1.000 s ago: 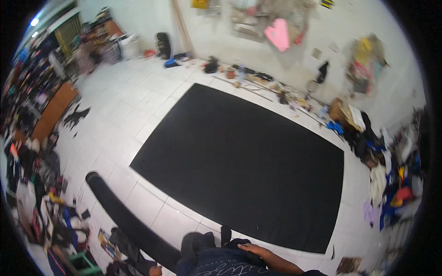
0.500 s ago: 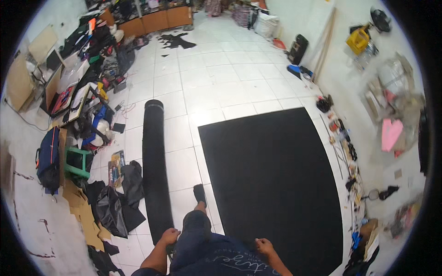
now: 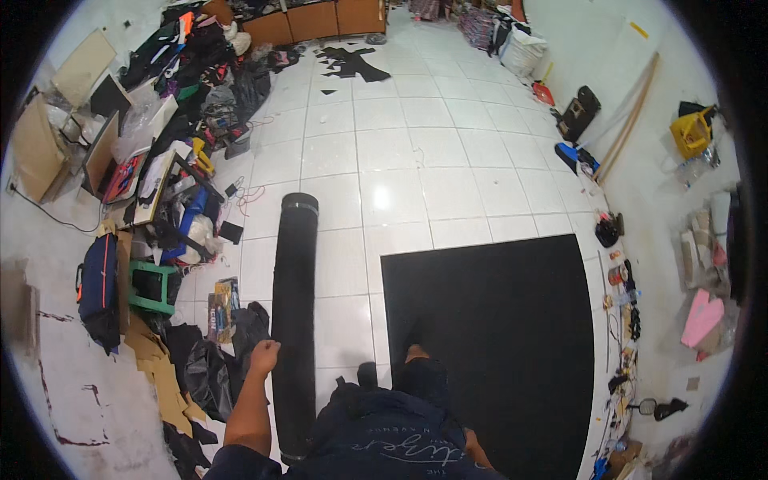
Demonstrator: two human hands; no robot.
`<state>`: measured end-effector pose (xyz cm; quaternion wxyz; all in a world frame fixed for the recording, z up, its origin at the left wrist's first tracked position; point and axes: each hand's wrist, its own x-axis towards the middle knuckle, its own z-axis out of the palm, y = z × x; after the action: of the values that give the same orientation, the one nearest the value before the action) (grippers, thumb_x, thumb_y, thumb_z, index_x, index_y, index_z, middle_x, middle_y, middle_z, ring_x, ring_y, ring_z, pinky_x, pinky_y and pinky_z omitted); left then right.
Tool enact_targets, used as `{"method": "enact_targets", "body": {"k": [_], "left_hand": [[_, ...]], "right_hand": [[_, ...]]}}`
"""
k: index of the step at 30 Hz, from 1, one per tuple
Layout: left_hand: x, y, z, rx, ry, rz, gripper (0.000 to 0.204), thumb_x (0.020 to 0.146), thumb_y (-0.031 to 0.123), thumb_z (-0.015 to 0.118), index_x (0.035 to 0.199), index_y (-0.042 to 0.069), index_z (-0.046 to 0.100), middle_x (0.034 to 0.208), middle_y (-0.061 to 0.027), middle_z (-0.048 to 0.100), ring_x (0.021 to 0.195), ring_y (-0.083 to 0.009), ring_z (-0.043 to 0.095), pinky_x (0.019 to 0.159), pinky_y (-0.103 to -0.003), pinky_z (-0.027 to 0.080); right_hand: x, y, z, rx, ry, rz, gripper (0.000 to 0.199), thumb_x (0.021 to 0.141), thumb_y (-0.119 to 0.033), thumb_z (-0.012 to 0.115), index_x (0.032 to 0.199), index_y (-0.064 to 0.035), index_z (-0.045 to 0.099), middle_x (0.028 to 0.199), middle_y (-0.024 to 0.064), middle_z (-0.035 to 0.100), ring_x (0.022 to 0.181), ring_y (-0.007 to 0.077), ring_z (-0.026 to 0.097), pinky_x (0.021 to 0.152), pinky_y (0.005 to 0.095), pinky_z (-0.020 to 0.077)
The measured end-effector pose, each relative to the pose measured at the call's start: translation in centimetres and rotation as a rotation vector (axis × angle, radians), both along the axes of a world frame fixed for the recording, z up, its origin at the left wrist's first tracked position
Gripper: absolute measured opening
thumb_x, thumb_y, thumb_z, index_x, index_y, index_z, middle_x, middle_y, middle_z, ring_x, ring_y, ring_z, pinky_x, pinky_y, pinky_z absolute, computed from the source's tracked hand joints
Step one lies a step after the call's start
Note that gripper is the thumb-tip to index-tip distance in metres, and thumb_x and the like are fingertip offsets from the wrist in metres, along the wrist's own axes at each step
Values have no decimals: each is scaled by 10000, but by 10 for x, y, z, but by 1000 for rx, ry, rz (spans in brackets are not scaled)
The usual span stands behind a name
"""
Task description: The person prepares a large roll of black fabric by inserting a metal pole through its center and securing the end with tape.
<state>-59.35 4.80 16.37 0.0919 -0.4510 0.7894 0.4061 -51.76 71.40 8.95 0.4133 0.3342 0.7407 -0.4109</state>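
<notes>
The black roll (image 3: 294, 320) lies flat on the white tiled floor (image 3: 400, 152), running lengthwise away from us, its far end with a pale band near the middle of the room and its near end down by our body. Just to its right, with a strip of tile between, a wide black sheet (image 3: 492, 336) is spread flat on the floor, and we appear to stand on its near left corner.

Our left hand (image 3: 264, 356) sits against the left flank of the roll, toward its near end, fingers curled into a loose fist; we cannot tell whether they grip the material or only rest on it. Our right hand (image 3: 472, 442) is low beside our body on the right, mostly hidden, so we cannot tell if it is open or closed, and it is well apart from the roll.

We judge the roll to be heavy and long, fairly stiff as a whole yet soft on the surface, likely foam or rubber matting wound tight. It should not be fragile, and the matte face looks grippy rather than slick. One hand at the flank will only push or roll it; lifting calls for a hold under one end, or both hands spread along its length.

To the left, dark bags (image 3: 208, 368), a green stool (image 3: 152, 286) and heaped clutter crowd that side.
</notes>
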Motion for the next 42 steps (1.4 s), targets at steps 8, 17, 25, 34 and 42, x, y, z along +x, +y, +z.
{"method": "enact_targets", "body": {"k": [8,17,25,34,42], "left_hand": [[-67,54,-31,126,-75,103,399,820,330,653,993,-27,698,997,-203,690,1006,-312,649,897,-400,476],[-194,111,-34,306,-137,243,487,829,390,655,1119,0,680,1187,-213,642,1126,-353,596,979,-409,451],[-291,30,-104,115,-227,-31,369,909,340,542,1144,92,681,1133,-176,668,1087,-342,615,945,-451,476],[-497,-131,-39,101,46,423,379,908,370,579,1063,40,682,1066,-194,669,1009,-368,635,891,-432,497],[-617,-197,-1,146,300,724,450,886,385,645,1152,23,637,1088,-186,679,1029,-305,651,898,-377,497]], "right_hand": [[-264,16,-21,-73,-86,118,318,892,-248,665,1088,-4,609,905,119,671,701,215,644,596,393,511],[-744,-60,56,-35,199,389,303,917,-237,644,1080,-4,540,746,105,587,534,177,552,435,320,442],[-904,-303,64,-122,329,687,346,915,-341,646,1035,-26,567,760,103,622,606,171,617,483,297,492],[-933,-517,134,-62,245,1563,634,857,-534,645,1168,19,634,1087,218,680,988,317,674,868,390,518],[-1073,-668,128,-379,330,1908,433,912,-353,608,1223,-52,633,1136,190,659,1036,345,628,915,420,486]]}}
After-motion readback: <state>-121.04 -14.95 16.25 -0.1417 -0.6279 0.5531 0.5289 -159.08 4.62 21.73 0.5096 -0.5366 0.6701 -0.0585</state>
